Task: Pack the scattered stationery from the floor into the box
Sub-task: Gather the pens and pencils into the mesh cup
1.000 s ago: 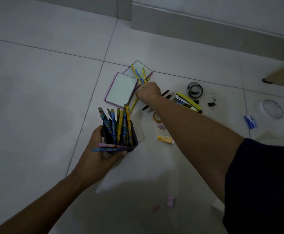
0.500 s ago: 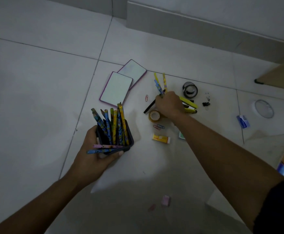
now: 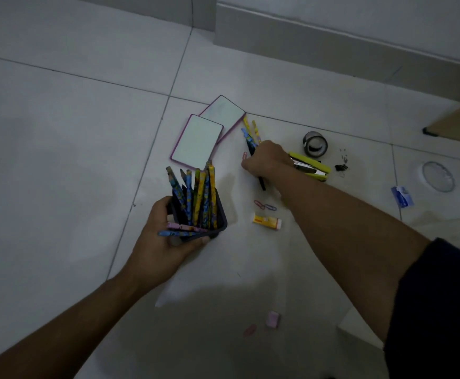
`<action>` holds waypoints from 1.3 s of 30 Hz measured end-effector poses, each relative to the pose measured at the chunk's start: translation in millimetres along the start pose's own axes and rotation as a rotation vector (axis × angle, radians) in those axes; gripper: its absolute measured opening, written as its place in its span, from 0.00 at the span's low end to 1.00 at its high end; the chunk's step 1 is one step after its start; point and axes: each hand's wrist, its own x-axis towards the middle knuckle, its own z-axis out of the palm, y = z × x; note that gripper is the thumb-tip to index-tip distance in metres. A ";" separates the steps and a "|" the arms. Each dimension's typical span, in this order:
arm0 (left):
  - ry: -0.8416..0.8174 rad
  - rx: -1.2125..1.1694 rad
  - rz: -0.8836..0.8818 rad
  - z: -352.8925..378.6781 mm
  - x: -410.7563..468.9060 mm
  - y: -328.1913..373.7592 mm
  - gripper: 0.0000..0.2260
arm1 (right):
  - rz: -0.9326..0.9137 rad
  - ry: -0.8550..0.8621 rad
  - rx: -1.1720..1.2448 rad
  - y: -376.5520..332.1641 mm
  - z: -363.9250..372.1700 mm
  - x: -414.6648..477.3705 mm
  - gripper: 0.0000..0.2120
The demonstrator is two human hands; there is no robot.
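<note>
Grip of right hand (image 3: 271, 162) clamped round patterned yellow-blue wooden pencils (image 3: 250, 132) and black pen (image 3: 261, 184) at floor (image 3: 59, 132); left hand (image 3: 163, 242) clasps dark square pencil-filled box (image 3: 219, 227) nearby: best to align bundle, carry it over, drop it in upright.

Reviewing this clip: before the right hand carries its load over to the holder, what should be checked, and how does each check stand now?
1. Right hand grips the bundle of patterned wooden pencils, apparently with the slim black pen: ok.
2. Left hand holds the black square plastic pencil holder, opening up: ok.
3. Room left among the standing patterned pencils already in the holder: cannot tell.
4. Pink and blue loose pencils lie across the holder's near rim, not inside: not ok.
5. Floor cleared: yellow stapler, coloured paper clips and yellow rectangular eraser lie there: not ok.
</note>
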 end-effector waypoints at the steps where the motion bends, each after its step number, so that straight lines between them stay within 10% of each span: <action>1: -0.001 0.008 0.009 0.8 0.8 1.8 0.31 | -0.031 0.008 -0.044 0.4 0.6 -2.1 0.22; 7: -0.019 0.016 0.029 8.1 3.3 7.6 0.31 | -0.110 0.070 0.078 15.3 0.5 -7.9 0.23; 15: -0.096 0.027 0.055 26.5 7.1 11.5 0.34 | 0.026 0.053 1.408 21.6 -55.5 -71.5 0.19; 20: -0.110 0.090 0.089 44.2 12.3 24.4 0.32 | -0.131 -0.114 1.833 22.1 -94.9 -117.3 0.16; 27: -0.139 0.071 0.111 66.5 15.8 43.0 0.28 | -0.372 0.294 1.482 26.1 -60.0 -146.1 0.06; 39: -0.153 0.007 0.107 74.0 28.7 51.8 0.29 | -0.505 0.364 1.393 42.0 -50.2 -142.1 0.14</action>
